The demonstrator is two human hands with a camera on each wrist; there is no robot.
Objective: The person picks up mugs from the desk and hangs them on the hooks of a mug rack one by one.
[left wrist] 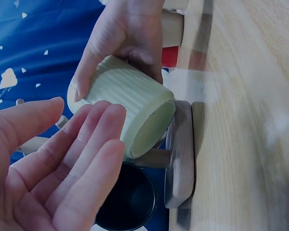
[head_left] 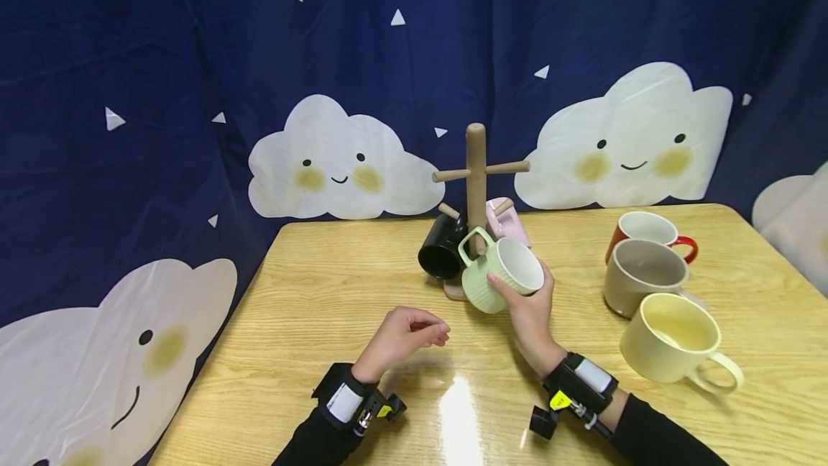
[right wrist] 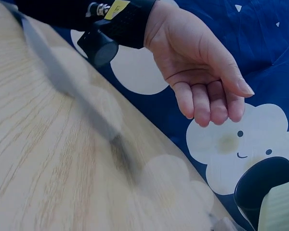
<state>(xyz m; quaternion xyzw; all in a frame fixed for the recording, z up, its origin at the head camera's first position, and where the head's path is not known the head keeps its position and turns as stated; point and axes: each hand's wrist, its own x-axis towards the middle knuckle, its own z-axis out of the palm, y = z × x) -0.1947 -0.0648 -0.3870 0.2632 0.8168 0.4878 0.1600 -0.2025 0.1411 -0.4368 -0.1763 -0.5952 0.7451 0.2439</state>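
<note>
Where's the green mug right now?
In the head view, the green mug is right of centre, in the right hand, beside the black mug at the wooden rack.

I can read no word, brand or number with certainty from my end. The yellow tag (head_left: 560, 400) on the right camera mount (head_left: 587, 416) and the second yellow tag (head_left: 384, 410) on the left camera mount (head_left: 364, 421) carry small dark marks, too tiny and blurred for me to make out
</note>
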